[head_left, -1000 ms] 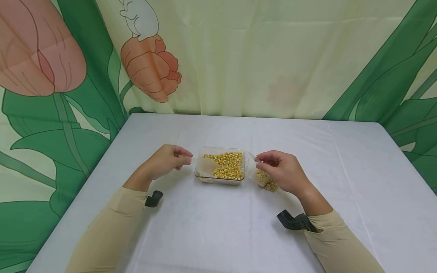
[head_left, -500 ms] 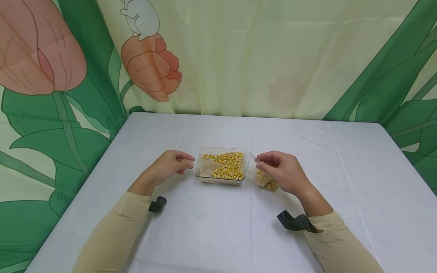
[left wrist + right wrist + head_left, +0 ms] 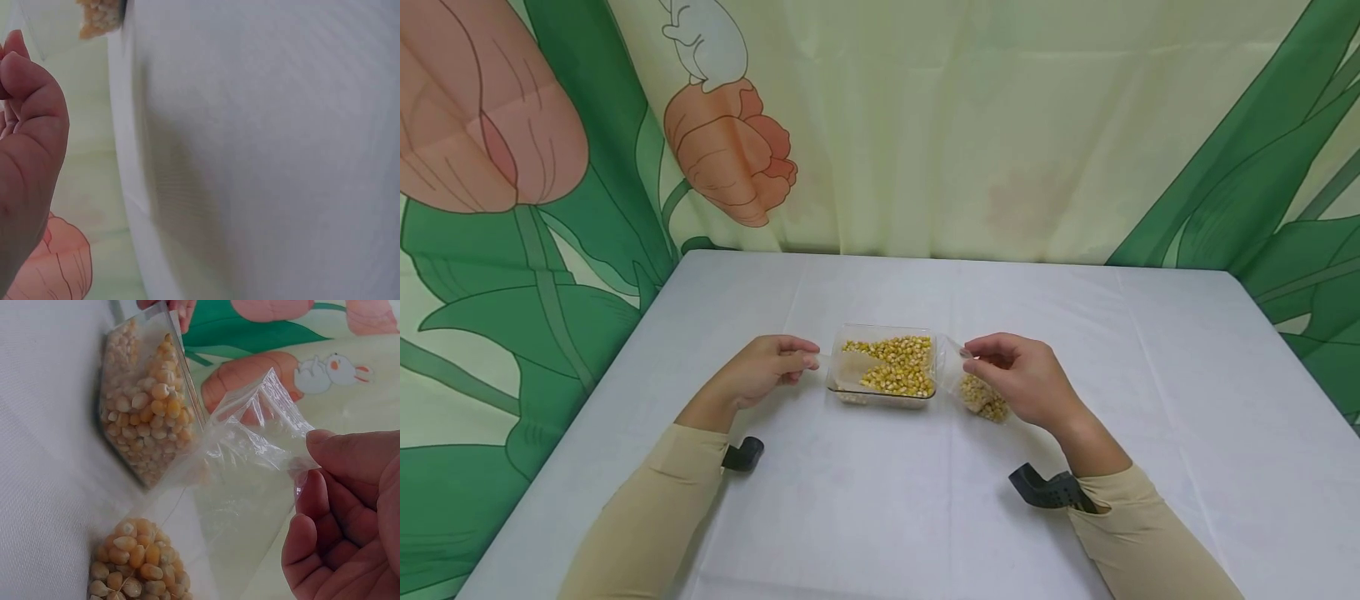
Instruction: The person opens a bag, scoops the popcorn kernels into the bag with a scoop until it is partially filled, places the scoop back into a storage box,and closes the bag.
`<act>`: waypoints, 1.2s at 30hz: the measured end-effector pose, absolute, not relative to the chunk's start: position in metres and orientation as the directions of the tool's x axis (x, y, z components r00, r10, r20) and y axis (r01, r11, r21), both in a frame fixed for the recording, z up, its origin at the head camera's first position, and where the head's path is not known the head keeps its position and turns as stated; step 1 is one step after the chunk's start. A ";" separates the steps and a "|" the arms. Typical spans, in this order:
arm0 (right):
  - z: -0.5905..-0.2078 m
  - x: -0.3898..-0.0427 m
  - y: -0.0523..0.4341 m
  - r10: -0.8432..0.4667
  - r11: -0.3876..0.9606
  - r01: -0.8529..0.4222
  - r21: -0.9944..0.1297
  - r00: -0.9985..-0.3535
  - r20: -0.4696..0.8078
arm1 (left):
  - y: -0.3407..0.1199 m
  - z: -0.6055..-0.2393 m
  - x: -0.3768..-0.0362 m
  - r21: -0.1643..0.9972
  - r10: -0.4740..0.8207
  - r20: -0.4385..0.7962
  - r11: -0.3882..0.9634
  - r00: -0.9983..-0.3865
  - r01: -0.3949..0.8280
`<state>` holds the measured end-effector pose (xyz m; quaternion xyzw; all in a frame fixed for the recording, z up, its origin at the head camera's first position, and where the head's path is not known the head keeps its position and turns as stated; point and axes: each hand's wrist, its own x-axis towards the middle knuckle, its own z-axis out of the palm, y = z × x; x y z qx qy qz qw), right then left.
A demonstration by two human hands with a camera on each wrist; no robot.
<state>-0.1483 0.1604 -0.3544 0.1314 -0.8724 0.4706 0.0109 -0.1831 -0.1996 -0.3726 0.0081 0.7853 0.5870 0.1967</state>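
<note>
A clear rectangular container (image 3: pixel 883 400) holds yellow corn kernels (image 3: pixel 902 367) near the middle of the table. Inside it, a pale translucent scoop (image 3: pixel 854 367) lies over the kernels at the left side. My left hand (image 3: pixel 767 367) pinches the scoop's handle just outside the container's left wall. To the right, my right hand (image 3: pixel 1026 375) pinches the top edge of a clear plastic bag (image 3: pixel 237 456) between thumb and fingers. More kernels (image 3: pixel 140 562) fill the bag's bottom, which rests on the table beside the container. In the left wrist view, the scoop is mostly out of frame.
A white cloth covers the table (image 3: pixel 865 500). Behind it hangs a curtain (image 3: pixel 985 125) printed with tulips and a rabbit. Dark wrist camera mounts (image 3: pixel 1051 486) stick out below both wrists.
My left hand has moved slightly toward the container and back left, and the scoop has shifted with it among the kernels. My right hand and the bag have stayed almost still.
</note>
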 end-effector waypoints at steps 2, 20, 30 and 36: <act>-0.354 -0.148 0.160 -0.220 0.522 -0.238 -0.819 -0.965 0.141 | -0.200 -0.373 -0.183 0.926 0.232 -0.307 0.299 -0.923 -0.233; -0.353 -0.148 0.161 -0.224 0.520 -0.239 -0.820 -0.965 0.139 | -0.207 -0.369 -0.182 0.957 0.248 -0.279 0.147 -0.928 -0.249; -0.353 -0.148 0.161 -0.227 0.527 -0.236 -0.816 -0.965 0.133 | -0.203 -0.370 -0.181 0.964 0.249 -0.264 0.092 -0.932 -0.249; -0.353 -0.149 0.161 -0.232 0.529 -0.248 -0.811 -0.962 0.143 | -0.193 -0.368 -0.180 0.965 0.239 -0.262 0.066 -0.935 -0.254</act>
